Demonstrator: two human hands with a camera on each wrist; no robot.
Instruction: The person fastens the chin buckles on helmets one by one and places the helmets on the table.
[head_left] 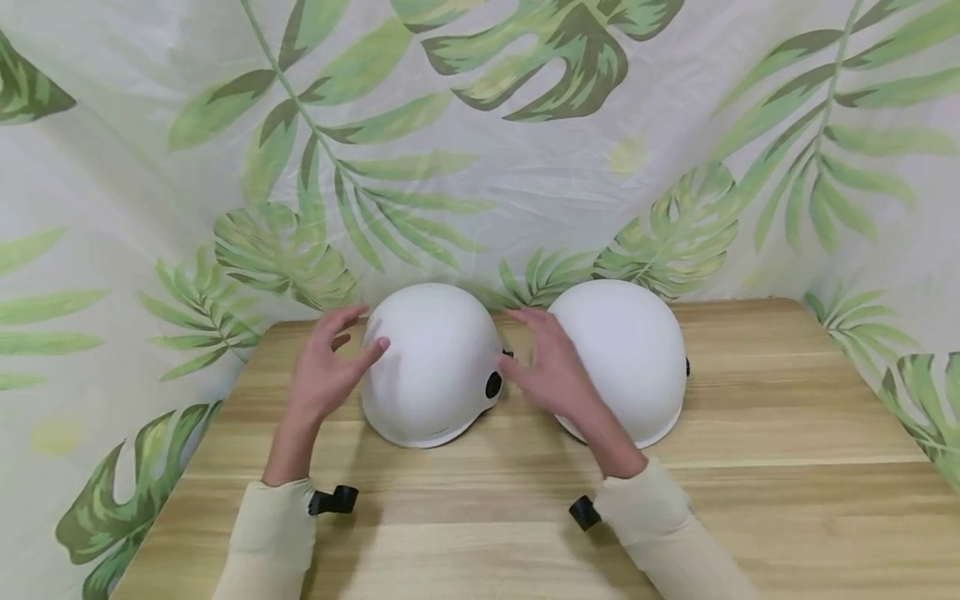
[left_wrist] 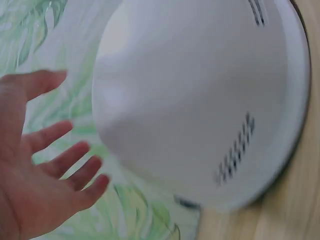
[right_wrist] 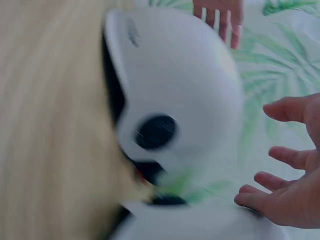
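Note:
Two white helmets rest dome-up on the wooden table, side by side. The left helmet (head_left: 427, 367) has a round black disc on its right side and, in the left wrist view, dark slots in its shell (left_wrist: 175, 100). My left hand (head_left: 330, 362) is beside its left side, fingers spread and curved, with a gap to the shell in the left wrist view. Between the two helmets is my right hand (head_left: 551, 367), fingers apart and holding nothing; it hides part of the right helmet (head_left: 622, 358). In the right wrist view that hand (right_wrist: 290, 170) stands off the left helmet (right_wrist: 175, 80).
The wood-grained table (head_left: 787, 400) extends right of the helmets and towards me. Behind it hangs a pale cloth (head_left: 540, 192) printed with green leaves. A black mount (head_left: 333, 500) sticks out from my left sleeve, another (head_left: 584, 512) from my right.

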